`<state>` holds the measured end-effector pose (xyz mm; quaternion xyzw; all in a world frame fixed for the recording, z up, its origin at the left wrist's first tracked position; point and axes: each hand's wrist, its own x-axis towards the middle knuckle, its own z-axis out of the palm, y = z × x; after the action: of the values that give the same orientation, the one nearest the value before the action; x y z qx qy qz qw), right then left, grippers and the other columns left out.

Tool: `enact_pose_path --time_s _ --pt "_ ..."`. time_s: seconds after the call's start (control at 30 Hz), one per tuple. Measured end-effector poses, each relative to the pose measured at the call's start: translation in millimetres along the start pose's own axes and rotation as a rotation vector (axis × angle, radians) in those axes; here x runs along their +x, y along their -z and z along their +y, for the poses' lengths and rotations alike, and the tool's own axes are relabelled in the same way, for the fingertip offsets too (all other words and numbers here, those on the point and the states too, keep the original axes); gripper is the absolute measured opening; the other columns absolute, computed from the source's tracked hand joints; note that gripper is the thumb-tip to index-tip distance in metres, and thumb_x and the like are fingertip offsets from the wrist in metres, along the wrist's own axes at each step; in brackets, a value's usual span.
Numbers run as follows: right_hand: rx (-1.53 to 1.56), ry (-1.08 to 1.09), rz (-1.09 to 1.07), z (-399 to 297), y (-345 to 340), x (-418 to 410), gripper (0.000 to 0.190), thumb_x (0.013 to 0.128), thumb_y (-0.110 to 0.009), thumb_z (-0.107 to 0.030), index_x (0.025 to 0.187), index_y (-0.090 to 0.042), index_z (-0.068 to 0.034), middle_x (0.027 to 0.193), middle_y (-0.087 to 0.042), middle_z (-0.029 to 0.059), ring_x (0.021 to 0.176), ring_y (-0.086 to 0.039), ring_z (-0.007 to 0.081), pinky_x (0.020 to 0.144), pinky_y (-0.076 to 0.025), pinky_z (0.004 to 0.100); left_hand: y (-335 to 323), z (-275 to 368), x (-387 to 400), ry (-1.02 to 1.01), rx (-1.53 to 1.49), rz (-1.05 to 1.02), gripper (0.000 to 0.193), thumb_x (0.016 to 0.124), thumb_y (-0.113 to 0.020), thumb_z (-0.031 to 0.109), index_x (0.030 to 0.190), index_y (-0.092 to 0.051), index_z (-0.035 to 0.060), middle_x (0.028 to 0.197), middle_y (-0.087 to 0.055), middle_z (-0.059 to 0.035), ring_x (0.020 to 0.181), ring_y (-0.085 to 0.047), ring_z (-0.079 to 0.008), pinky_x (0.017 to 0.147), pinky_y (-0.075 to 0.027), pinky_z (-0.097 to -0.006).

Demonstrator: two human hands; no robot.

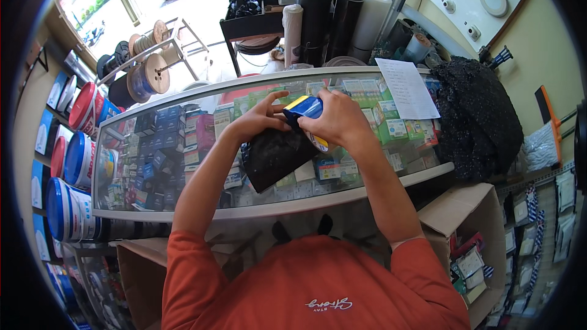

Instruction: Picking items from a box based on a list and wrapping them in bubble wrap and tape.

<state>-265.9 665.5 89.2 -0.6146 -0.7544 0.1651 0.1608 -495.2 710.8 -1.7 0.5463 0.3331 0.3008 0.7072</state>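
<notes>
Above the glass display counter (156, 192), my right hand (339, 117) grips a blue and yellow package (306, 107) by its right side. My left hand (263, 117) has its fingers spread at the package's left edge, with the fingertips touching it or just beside it. Under both hands lies a black plastic sheet or bag (279, 158), dark and glossy. A rounded, pale printed end (319, 143) shows below my right hand; whether it belongs to the package cannot be told. A written paper sheet (407, 88) lies on the glass to the right.
A black sparkling heap of fabric or netting (479, 119) covers the counter's right end. An open cardboard box (467, 220) stands at the lower right. Plastic rolls (314, 23) rise behind the counter. Cable spools (149, 75) and paint buckets (73, 211) are at the left.
</notes>
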Motion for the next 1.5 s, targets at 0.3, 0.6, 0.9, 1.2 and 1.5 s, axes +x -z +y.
enact_pose_path --time_s 0.3,0.6,0.9,1.2,1.5 --pt "-0.001 0.007 -0.016 -1 1 -3 0.073 0.072 -0.077 -0.049 0.123 -0.065 0.001 0.116 -0.068 0.0232 0.107 -0.068 0.0369 0.096 -0.053 0.0416 16 -10 17 0.185 -0.124 0.082 0.049 0.095 -0.059 0.005 0.143 -0.05 0.0 0.131 -0.064 -0.0117 0.115 -0.065 -0.0165 0.101 -0.051 -0.0286" --pt "-0.022 0.021 -0.01 2 -1 -4 0.069 0.072 -0.076 -0.049 0.12 -0.065 0.0 0.113 -0.068 0.0228 0.105 -0.068 0.0372 0.095 -0.053 0.0427 28 -11 29 0.238 -0.119 -0.018 0.042 0.095 -0.064 0.006 0.135 -0.058 -0.0016 0.125 -0.068 -0.0129 0.11 -0.067 -0.0176 0.099 -0.054 -0.0311" --pt "-0.009 0.02 -0.009 0 1 -8 0.069 0.072 -0.077 -0.048 0.121 -0.065 -0.001 0.113 -0.068 0.0217 0.104 -0.068 0.037 0.094 -0.053 0.0431 36 -22 44 0.246 -0.029 -0.074 0.032 0.093 -0.063 0.005 0.124 -0.067 -0.002 0.111 -0.073 -0.0085 0.094 -0.071 -0.0133 0.087 -0.058 -0.0276" --pt "0.019 0.071 0.027 1 -2 -15 0.066 0.074 -0.074 -0.044 0.12 -0.064 0.002 0.112 -0.066 0.0222 0.098 -0.071 0.0402 0.089 -0.057 0.0456 27 -24 47 0.252 0.031 -0.031 0.025 0.092 -0.066 0.009 0.115 -0.072 0.0005 0.107 -0.074 -0.0053 0.09 -0.069 -0.0084 0.085 -0.055 -0.024" --pt "0.031 0.085 0.075 1 -2 -25 0.067 0.073 -0.077 -0.044 0.121 -0.064 0.001 0.112 -0.066 0.0204 0.098 -0.07 0.039 0.087 -0.056 0.0458 14 -6 51 0.438 0.245 -0.017 0.031 0.09 -0.074 0.015 0.117 -0.071 0.0007 0.106 -0.074 -0.0047 0.092 -0.068 -0.0086 0.084 -0.055 -0.026"
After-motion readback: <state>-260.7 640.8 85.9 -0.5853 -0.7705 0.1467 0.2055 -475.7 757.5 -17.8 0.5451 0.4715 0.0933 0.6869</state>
